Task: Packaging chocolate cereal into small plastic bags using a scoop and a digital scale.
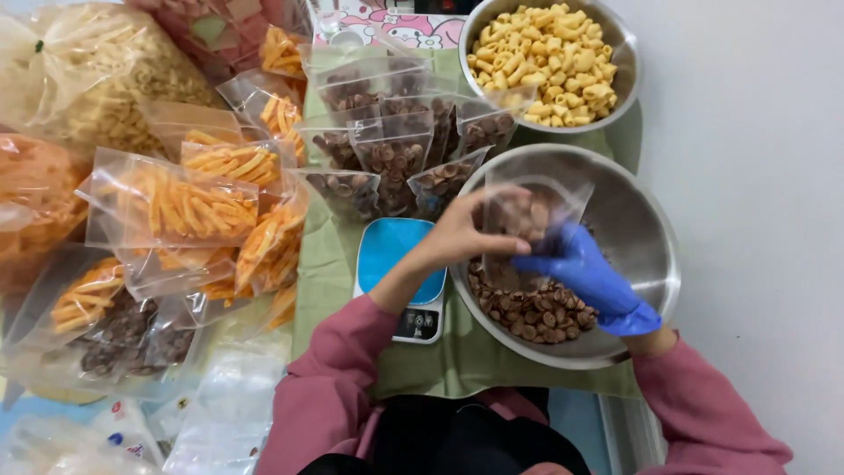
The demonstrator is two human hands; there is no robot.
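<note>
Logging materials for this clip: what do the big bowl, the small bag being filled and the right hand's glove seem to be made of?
Big bowl: likely stainless steel, brushed silver-grey with soft reflections.
Small bag: thin clear plastic film; the brown snack pieces show through and it creases.
Glove on the right hand: smooth blue, thin and close-fitting, probably nitrile or latex.

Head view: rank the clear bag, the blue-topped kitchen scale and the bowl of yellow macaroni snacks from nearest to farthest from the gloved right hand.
1. Clear bag: touching the gloved right hand, over the big steel bowl; the bare left hand holds it too.
2. Blue-topped kitchen scale: to the left, beside that bowl.
3. Bowl of yellow macaroni snacks: at the top of the picture.
</note>
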